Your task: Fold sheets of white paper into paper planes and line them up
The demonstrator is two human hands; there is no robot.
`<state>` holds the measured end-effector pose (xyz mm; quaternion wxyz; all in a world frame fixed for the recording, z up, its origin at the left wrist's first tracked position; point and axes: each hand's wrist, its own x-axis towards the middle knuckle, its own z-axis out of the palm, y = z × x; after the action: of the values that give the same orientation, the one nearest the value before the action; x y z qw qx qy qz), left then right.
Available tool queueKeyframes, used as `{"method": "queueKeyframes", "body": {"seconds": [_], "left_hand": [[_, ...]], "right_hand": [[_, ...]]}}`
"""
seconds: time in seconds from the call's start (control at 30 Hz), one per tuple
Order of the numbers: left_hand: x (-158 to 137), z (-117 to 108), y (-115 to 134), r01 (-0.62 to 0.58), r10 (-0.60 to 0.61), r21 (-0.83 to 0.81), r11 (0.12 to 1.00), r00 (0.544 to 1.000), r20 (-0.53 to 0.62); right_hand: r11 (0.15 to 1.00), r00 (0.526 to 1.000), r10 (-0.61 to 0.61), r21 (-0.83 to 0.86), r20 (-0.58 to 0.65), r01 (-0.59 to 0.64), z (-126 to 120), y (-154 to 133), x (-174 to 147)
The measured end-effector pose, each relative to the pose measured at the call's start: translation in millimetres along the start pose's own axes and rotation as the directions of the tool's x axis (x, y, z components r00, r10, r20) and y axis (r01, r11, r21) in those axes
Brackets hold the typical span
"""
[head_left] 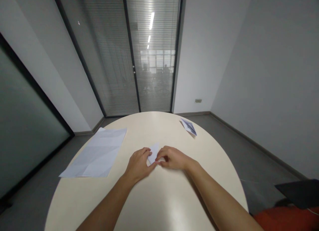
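Cream-topped round table bore a large white creased paper sheet at left; at centre, from afar, I saw the bare left hand and bare right hand flanking the small white folded paper. Right fingertips pinched its near corner; left ones touched its left side, grip uncertain. Its long axis ran forward, leaning right; it looked flat, pointed.

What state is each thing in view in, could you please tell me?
Small paper: apparently folded, partly hidden
Large paper: unfolded, creased
Far-right paper: folded
Left hand: fingers on small paper
Right hand: fingers bent, at small paper's edge
Blinds: lowered
Lights: lit
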<state>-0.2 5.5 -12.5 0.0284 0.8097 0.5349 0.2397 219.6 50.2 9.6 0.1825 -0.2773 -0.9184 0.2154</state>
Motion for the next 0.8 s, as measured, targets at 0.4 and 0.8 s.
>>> {"method": "queueKeyframes", "body": {"seconds": [0.4, 0.8], "left_hand": [[-1.8, -3.6, 1.2, -0.015, 0.016, -0.087, 0.996, 1.000, 0.010], [-0.7, 0.6, -1.9, -0.038, 0.037, -0.037, 0.999, 0.999, -0.015]], "right_hand": [[0.985, 0.967, 0.125, -0.087, -0.224, -0.148, 8.6, 22.4, -2.8], [0.982, 0.958, 0.137, -0.090, -0.254, -0.164, 9.1, 23.4, -0.4]]}}
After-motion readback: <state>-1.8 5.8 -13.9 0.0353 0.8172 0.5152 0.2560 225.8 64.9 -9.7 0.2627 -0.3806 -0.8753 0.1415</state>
